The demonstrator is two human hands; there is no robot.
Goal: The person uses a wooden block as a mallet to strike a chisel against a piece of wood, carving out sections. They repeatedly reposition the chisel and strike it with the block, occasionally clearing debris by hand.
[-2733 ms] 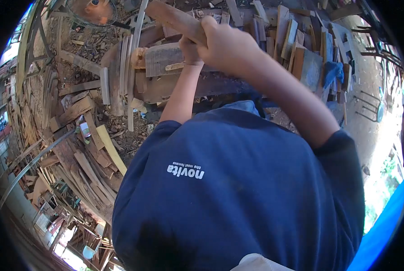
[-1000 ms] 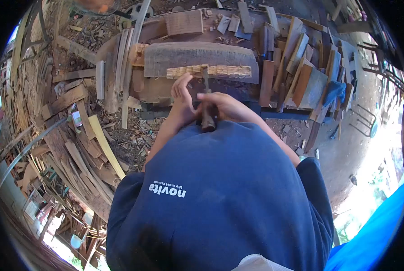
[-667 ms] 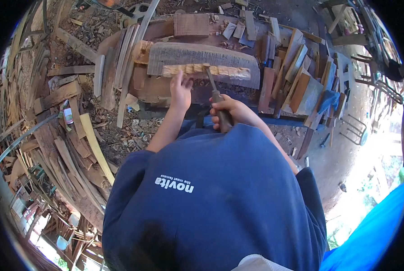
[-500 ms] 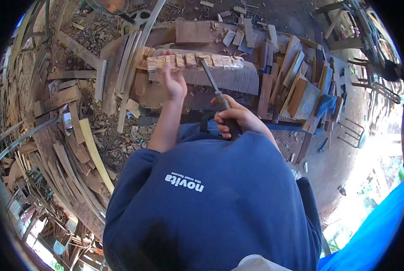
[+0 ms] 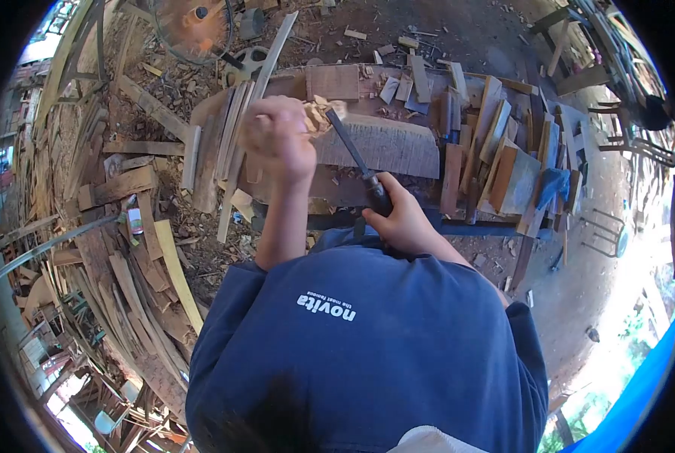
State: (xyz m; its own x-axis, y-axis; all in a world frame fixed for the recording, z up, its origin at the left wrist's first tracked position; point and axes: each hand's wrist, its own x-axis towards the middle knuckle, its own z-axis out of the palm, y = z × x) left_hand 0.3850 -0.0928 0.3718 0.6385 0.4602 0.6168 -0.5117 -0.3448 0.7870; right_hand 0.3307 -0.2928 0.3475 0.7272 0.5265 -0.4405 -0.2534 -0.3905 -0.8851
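Note:
My left hand (image 5: 284, 147) is closed round a pale, rough-carved piece of wood (image 5: 322, 117), its fingers smeared by motion. Only the notched end of the piece shows to the right of the knuckles. In my right hand (image 5: 405, 219) is a chisel (image 5: 350, 143), gripped by its dark handle near my waist. Its steel blade slants up and left, with the tip right at the end of the carved wood in this view. Below both lies a wide grey-brown block with a ridged face (image 5: 382, 147) on the workbench.
Many wood offcuts (image 5: 496, 113) are stacked at the bench's right side. Long strips (image 5: 232, 132) lie across its left end. A fan (image 5: 194, 26) stands beyond at upper left, and planks (image 5: 133, 279) are piled to my left. Chips litter the ground.
The carved wood, earlier lying lengthwise across my view, is now turned and foreshortened in my left hand. My left fingers have closed round it. My right hand still holds the chisel.

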